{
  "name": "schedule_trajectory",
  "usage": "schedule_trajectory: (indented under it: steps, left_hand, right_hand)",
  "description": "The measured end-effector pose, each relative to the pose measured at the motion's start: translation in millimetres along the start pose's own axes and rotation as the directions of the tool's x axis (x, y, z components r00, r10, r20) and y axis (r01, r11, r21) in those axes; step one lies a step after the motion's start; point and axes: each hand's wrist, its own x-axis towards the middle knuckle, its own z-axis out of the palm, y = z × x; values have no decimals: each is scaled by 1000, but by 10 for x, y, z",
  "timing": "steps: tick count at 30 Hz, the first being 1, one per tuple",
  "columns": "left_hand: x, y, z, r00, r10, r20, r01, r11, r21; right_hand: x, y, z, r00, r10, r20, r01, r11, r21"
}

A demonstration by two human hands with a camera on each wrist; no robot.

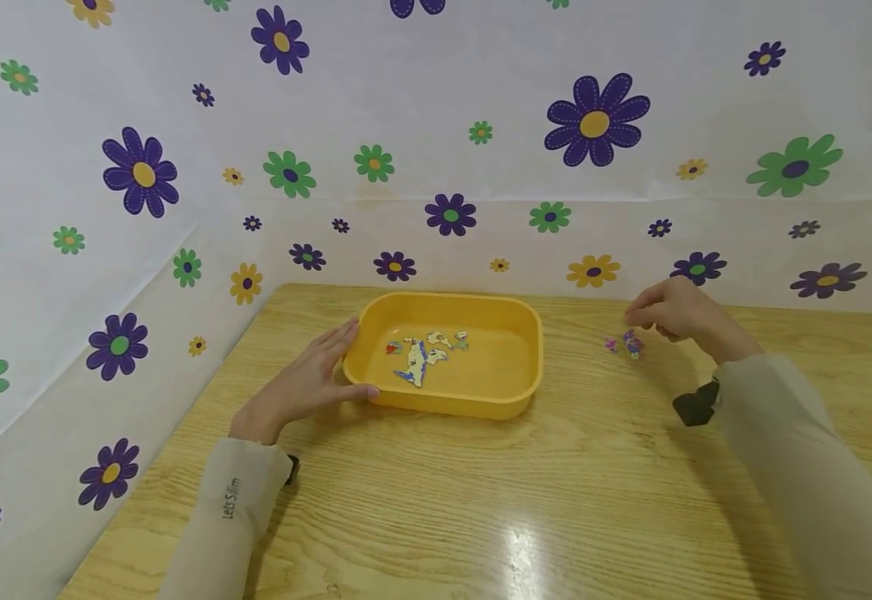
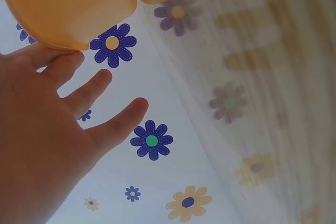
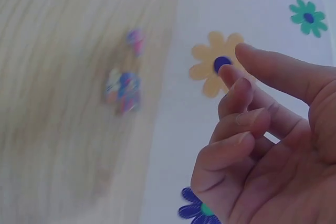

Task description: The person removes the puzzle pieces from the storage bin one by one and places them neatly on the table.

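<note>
A yellow plastic tray (image 1: 443,403) lies on the table in the head view. My left hand (image 1: 303,385) rests against its left end, fingers at the far corner and thumb at the near one. In the left wrist view, that hand's fingers are spread, with fingertips touching the tray's edge (image 2: 63,49). Inside the tray are several small flat pieces, the largest cream with blue edges (image 1: 415,363). My right hand (image 1: 679,312) hovers empty above a multicoloured cluster of small pieces (image 1: 633,345) and a pink piece (image 1: 611,343). Its fingers are loosely bent, the thumb apart from them.
The wooden table (image 1: 421,492) extends in front of the tray and to both sides. A white flower-printed sheet (image 1: 511,167) rises behind the table and along its left edge.
</note>
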Motion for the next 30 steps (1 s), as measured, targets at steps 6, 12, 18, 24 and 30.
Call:
schedule_trajectory:
  steps: [6, 12, 18, 24, 30]
  left_hand:
    - [-3, 5, -2, 1000, -2, 1, 2, 1000, 7]
    - [-3, 9, 1, 1000, -3, 3, 3, 1000, -4]
    - [11, 10, 11, 1000, 2, 3, -2, 1000, 7]
    - [5, 16, 6, 1000, -2, 5, 2, 1000, 9]
    - [-2, 15, 4, 1000, 3, 0, -3, 1000, 6]
  right_hand:
    - [26, -214, 37, 1000, -23, 7, 22, 999, 32]
    - [69, -405, 114, 997, -73, 3, 73, 997, 31]
    - [93, -556, 183, 995, -98, 6, 98, 995, 13]
    - [122, -681, 242, 993, -121, 13, 121, 993, -1]
    - [164, -788, 310, 991, -132, 18, 132, 991, -10]
